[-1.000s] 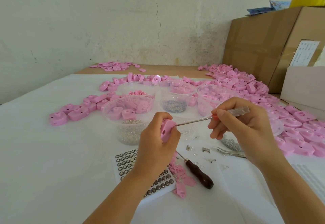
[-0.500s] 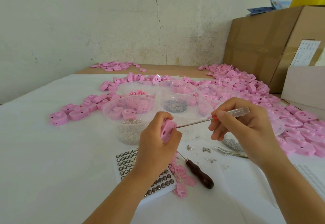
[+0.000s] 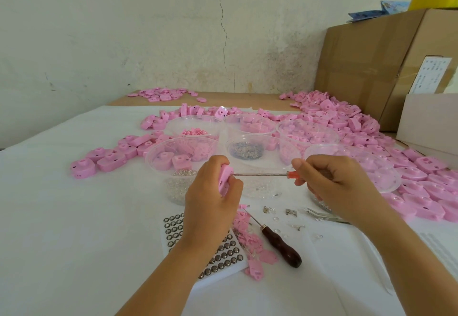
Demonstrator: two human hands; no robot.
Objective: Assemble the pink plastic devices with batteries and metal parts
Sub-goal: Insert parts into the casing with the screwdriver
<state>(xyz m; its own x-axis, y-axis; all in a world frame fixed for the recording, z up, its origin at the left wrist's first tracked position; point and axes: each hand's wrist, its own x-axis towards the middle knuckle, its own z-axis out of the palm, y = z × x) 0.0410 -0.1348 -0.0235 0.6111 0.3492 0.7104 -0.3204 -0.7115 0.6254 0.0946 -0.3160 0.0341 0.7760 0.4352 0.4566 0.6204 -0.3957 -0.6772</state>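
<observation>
wooden-handled awl [image 3: 281, 246] beside half-hidden battery sheet [image 3: 223, 257]; perhaps tweezers [image 3: 324, 216] further right

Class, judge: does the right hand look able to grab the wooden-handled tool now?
Probably not yet: the right hand grips the screwdriver, though nothing covers the tool lying near it.

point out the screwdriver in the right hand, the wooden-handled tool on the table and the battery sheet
screwdriver [image 3: 260, 174], head view, middle of its metal shaft
wooden-handled tool [image 3: 281, 248], head view, middle of the dark handle
battery sheet [image 3: 228, 272], head view, white near edge
</observation>
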